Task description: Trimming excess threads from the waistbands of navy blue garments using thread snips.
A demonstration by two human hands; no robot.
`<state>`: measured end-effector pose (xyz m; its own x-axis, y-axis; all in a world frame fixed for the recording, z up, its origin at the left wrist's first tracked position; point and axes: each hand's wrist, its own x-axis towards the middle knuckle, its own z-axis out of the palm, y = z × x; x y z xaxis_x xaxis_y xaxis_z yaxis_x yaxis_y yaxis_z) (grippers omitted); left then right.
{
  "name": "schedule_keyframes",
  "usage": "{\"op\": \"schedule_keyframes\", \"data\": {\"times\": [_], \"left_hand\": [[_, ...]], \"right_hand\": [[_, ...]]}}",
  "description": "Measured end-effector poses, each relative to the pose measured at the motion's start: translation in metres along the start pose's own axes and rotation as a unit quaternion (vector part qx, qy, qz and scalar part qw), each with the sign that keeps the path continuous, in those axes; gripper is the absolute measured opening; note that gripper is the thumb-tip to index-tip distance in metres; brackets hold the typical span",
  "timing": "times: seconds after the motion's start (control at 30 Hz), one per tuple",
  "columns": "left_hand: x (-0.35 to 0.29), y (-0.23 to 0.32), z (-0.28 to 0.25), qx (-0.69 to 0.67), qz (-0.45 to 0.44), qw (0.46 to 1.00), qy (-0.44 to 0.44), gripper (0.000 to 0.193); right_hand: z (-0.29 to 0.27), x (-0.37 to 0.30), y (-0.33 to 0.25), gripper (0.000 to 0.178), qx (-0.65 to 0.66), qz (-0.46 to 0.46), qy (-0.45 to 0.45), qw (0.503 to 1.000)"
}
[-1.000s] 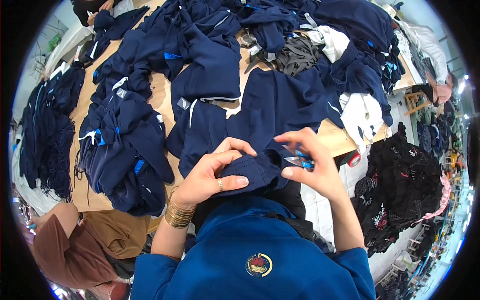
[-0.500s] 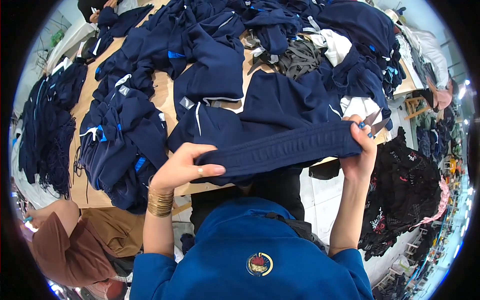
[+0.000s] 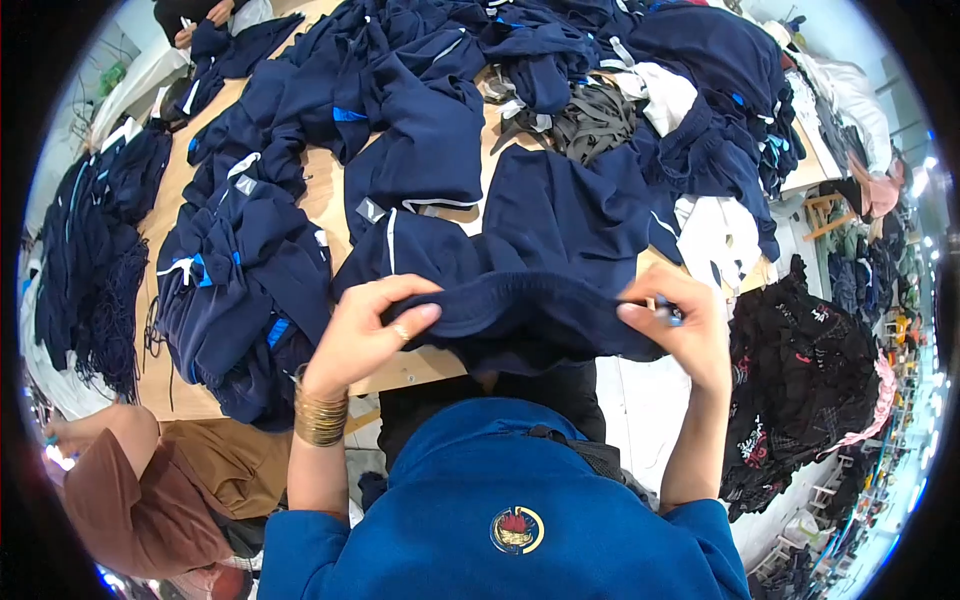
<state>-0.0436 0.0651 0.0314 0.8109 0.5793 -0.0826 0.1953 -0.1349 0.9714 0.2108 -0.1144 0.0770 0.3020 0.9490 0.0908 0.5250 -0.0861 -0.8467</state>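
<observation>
Navy trousers (image 3: 565,215) with thin white piping lie over the table's near edge, their elastic waistband (image 3: 500,295) lifted toward me. My left hand (image 3: 365,330), with gold bangles and a ring, pinches the waistband's left end between thumb and fingers. At its right end my right hand (image 3: 685,325) grips the waistband the same way. Tucked in the right hand's fingers is a small blue-handled cutting tool (image 3: 668,312), probably scissors or snips; its blades are hidden now. Between the hands the band sags into a curve, showing part of the inside.
Navy garments (image 3: 240,270) are heaped on the wooden table (image 3: 190,390). Beyond the trousers lie grey straps (image 3: 595,120) and white cloth (image 3: 715,235). A black garment pile (image 3: 800,390) stands at right. Another person's arm (image 3: 110,440) is at left; a person's hands (image 3: 205,22) work far left.
My right hand has moved left and down, closer to the left hand. The waistband, stretched taut before, has slackened and curved. The tool's blades, visible earlier, have gone from view.
</observation>
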Motion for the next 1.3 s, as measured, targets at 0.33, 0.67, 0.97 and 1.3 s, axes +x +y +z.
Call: {"op": "schedule_keyframes", "data": {"times": [0.33,0.67,0.97,1.3], "left_hand": [[0.013,0.011,0.031,0.29,0.179,0.94,0.012,0.041],[-0.007,-0.018,-0.031,-0.261,0.004,0.96,0.104,0.022],[0.0,-0.02,-0.039,-0.361,-0.01,0.926,0.114,0.016],[-0.002,-0.021,-0.042,-0.314,-0.026,0.942,0.115,0.022]], "right_hand": [[0.047,0.025,-0.009,0.019,0.347,0.174,-0.065,0.919],[-0.024,-0.001,0.014,0.016,0.547,0.185,0.209,0.789],[-0.018,-0.004,-0.004,0.01,0.502,0.22,0.224,0.805],[-0.021,-0.001,0.008,0.008,0.509,0.191,0.151,0.826]]}}
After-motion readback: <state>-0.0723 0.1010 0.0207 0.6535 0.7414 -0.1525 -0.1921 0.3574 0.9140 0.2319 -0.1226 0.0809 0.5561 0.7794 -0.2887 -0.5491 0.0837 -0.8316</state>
